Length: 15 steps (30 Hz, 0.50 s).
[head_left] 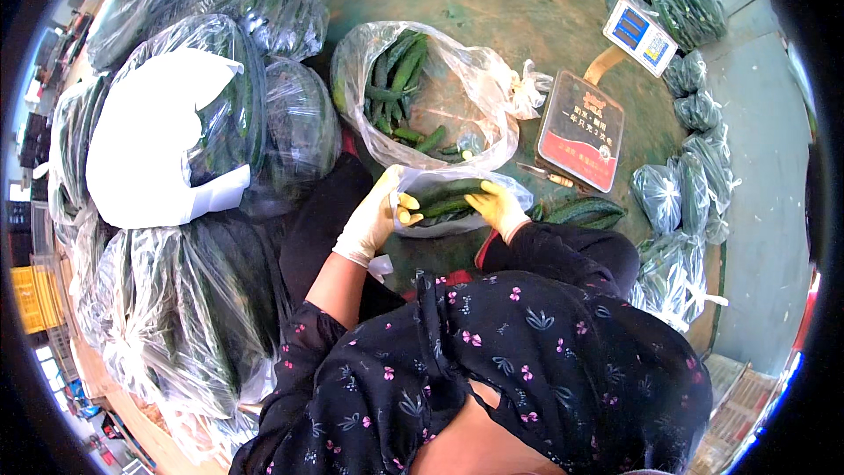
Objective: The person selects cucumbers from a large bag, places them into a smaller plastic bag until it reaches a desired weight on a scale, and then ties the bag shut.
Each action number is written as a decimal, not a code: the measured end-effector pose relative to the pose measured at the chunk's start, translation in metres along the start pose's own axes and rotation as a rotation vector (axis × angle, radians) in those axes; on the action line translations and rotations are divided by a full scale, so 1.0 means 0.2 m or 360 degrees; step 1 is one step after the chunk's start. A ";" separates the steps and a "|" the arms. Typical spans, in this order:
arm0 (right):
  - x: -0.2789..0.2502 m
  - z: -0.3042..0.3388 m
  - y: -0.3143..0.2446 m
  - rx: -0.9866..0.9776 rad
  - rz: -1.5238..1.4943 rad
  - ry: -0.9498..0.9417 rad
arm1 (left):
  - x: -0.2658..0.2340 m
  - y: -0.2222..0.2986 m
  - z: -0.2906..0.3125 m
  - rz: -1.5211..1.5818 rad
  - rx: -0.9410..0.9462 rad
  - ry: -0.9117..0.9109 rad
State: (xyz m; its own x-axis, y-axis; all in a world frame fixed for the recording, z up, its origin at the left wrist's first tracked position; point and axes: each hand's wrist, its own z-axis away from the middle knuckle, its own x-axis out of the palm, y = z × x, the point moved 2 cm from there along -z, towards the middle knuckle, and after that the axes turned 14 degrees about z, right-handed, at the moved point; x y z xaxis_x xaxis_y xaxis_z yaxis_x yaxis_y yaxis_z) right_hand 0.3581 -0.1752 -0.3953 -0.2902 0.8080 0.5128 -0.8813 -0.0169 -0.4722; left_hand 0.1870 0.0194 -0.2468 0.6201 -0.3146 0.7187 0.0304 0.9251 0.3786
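Observation:
Both my hands wear pale yellow gloves. In front of me is a small clear plastic bag (428, 230) with green cucumbers (444, 208) lying sideways in its mouth. My left hand (376, 218) is closed on the bag's left edge, thumb and fingers round the film. At the other end, my right hand (498, 209) has its fingers curled over the right end of a cucumber, against the bag's rim. Just beyond stands a large open clear bag (470, 88), with loose cucumbers (400, 79) heaped at its left and a few at the bottom.
Large filled bags (189, 299) pile up on my left, a white sheet (145, 145) over them. A scale (582, 127) with a raised display (640, 37) stands right of the big bag, a small orange-handled tool (556, 178) beside it. Loose cucumbers (580, 211) lie by my right knee; tied bags (659, 198) line the right wall.

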 end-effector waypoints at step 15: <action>0.62 -0.06 -0.45 0.0250 0.2531 -0.1066 | -0.10 -0.04 -0.01 -0.0337 0.0040 0.0459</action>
State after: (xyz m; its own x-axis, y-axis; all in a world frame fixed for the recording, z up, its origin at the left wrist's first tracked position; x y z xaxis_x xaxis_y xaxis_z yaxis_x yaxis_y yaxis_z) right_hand 0.4051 -0.0668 -0.2984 -0.8967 -0.4187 -0.1435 0.3841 -0.5751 -0.7223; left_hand 0.1769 0.0182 -0.2656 0.7980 -0.4226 0.4298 0.1651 0.8391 0.5184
